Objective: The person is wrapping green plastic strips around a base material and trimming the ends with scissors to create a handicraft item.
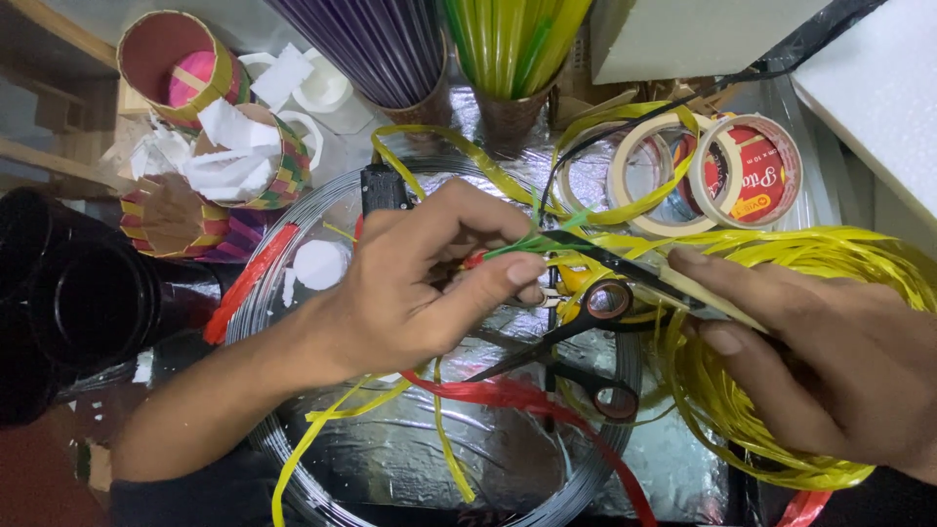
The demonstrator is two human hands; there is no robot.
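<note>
Left hand (410, 283) pinches green strips (532, 244) above the scissors (586, 332) (lying open); right hand (830, 361) pinches a pale strip (708, 298) beside them.

Work surface: a table covered with crinkled silver foil sheet (390, 459), reflecting overhead light in patches. To the upper right — a white rectangular board (878, 88) with a flat matte face, and a pale grey box-like block (683, 34) behind it. Upper left: light wooden slats (59, 39) of a frame or shelf. Lower left corner shows a dark reddish floor (39, 478), dimly lit. Walls and windows are not in view.
</note>
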